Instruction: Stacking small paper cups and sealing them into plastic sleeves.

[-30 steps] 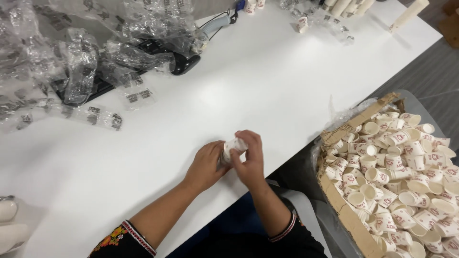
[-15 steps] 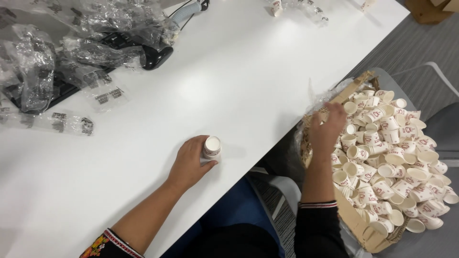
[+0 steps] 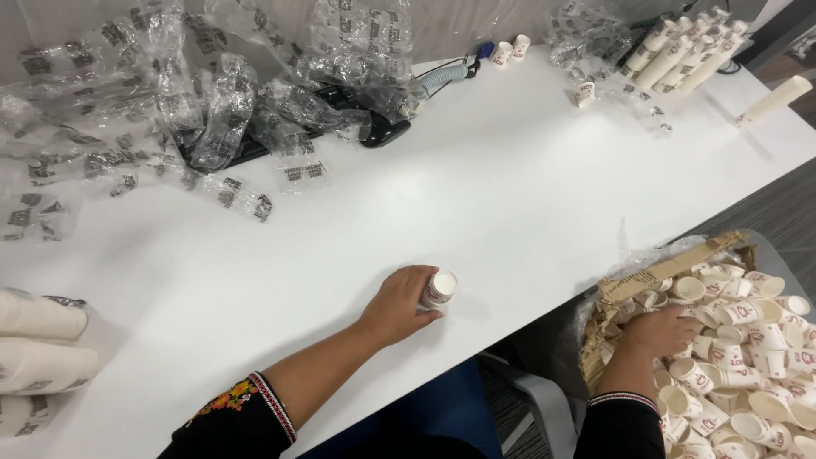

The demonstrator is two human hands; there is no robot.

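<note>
Left hand (image 3: 398,303) at lower centre, fingers clamped on a small paper cup stack (image 3: 439,290) on the white table (image 3: 510,195), right hand (image 3: 659,330) at lower right in a cardboard box (image 3: 671,262) of loose paper cups (image 3: 748,340), finger state hidden.

At lower centre, the left hand (image 3: 398,303) grips a small white paper cup (image 3: 439,290) on the white table (image 3: 510,195); at lower right, the right hand (image 3: 660,331) reaches into a cardboard box of loose paper cups (image 3: 739,340).

The table (image 3: 510,195) is plain white. The paper cups (image 3: 739,340) in the brown cardboard box (image 3: 671,265) are cream with small red-brown prints — so is the cup (image 3: 440,290) on the table. Clear plastic wrappers (image 3: 212,110) carry black printed patches. The sleeve (image 3: 242,416) is black — red, orange and white embroidered cuff.
</note>
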